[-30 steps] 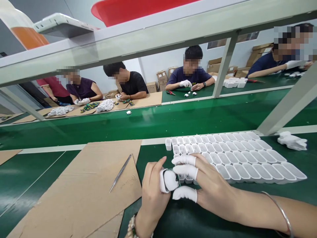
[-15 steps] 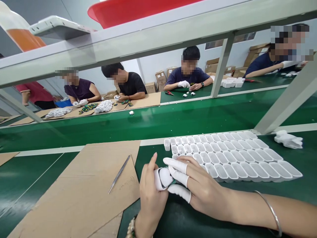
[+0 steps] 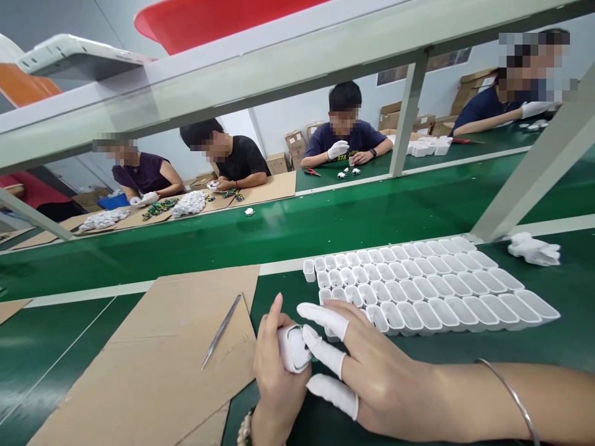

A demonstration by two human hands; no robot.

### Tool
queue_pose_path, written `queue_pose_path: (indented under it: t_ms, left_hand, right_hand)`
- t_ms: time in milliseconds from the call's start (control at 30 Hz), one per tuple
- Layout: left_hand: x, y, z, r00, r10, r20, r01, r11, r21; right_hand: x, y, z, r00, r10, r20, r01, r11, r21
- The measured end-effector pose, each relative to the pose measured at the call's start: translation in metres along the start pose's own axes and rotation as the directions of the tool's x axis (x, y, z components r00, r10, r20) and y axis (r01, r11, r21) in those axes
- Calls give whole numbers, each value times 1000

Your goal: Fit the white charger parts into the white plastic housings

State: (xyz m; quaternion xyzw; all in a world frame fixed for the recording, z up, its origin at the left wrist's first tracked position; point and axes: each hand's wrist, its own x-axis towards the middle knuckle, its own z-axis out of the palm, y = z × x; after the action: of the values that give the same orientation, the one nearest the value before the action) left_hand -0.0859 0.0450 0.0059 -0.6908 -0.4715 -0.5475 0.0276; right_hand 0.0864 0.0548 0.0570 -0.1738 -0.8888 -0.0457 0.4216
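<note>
My left hand is closed around a small white plastic casing, with a rounded piece seated in its mouth and a dark gap along the rim. White finger cots cover several fingers of my right hand. Its fingers are spread, one fingertip resting at the right side of the casing, while the thumb stands apart below. That fingertip hides the casing's right end. Behind my right hand, rows of open white plastic casings stand on the green table.
Tweezers lie on a cardboard sheet to the left. A crumpled white glove is at the right. A metal frame crosses above the green belt, which carries a small white part. Several co-workers sit across.
My right thumb has moved away from the casing, and the fingers have spread. The piece in the casing now looks more fully seated. Across the belt, a co-worker's gloved hand has lifted.
</note>
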Motion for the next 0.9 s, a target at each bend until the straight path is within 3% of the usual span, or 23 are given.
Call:
queue_pose_path:
  t_ms: [333,400,467,600,667,767,900]
  left_hand:
    - [-3,1,-1,994,97,-40,-100,992,-71]
    - [-4,3,3,999,29,-33,-33,989,-143]
    - [-2,7,6,993,-116,2,112,960,-257]
    - [4,13,10,922,-361,143,386,813,-436]
    - [7,14,9,891,-395,225,454,749,-483]
    - [8,13,6,849,-403,340,528,660,-535]
    - [6,10,1,801,-345,489,594,552,-584]
  right_hand:
    - [-6,-10,1,992,12,127,-18,999,43]
    - [-7,-8,5,989,19,148,-27,998,54]
    - [-6,-4,7,988,53,143,-65,995,80]
    - [-2,6,8,994,96,56,-103,988,118]
    - [-1,10,9,995,80,59,-86,989,123]
    - [0,16,8,985,54,165,-81,984,160]
    - [3,23,4,978,20,206,-73,965,252]
